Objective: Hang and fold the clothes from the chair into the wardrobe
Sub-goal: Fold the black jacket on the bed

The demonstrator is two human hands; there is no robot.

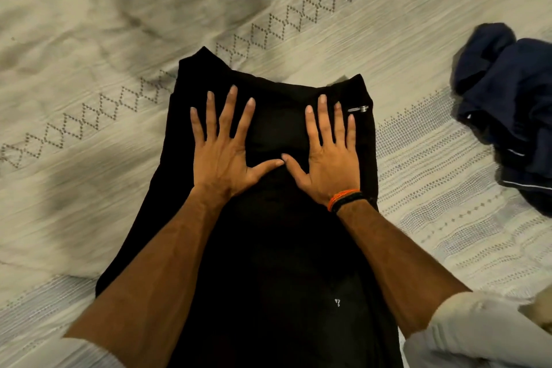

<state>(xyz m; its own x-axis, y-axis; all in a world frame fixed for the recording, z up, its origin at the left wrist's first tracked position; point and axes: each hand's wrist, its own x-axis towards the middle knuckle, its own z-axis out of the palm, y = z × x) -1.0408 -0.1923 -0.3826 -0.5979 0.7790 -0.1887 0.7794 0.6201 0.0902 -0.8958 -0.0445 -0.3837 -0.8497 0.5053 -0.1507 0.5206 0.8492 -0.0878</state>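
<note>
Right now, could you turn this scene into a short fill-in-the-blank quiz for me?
1. Both hands, left and right, press flat on a ____ garment.
2. The orange wristband sits on the ____ wrist.
3. The crumpled navy clothes lie to the ____ of the hands.

Missing words: black; right; right
</note>
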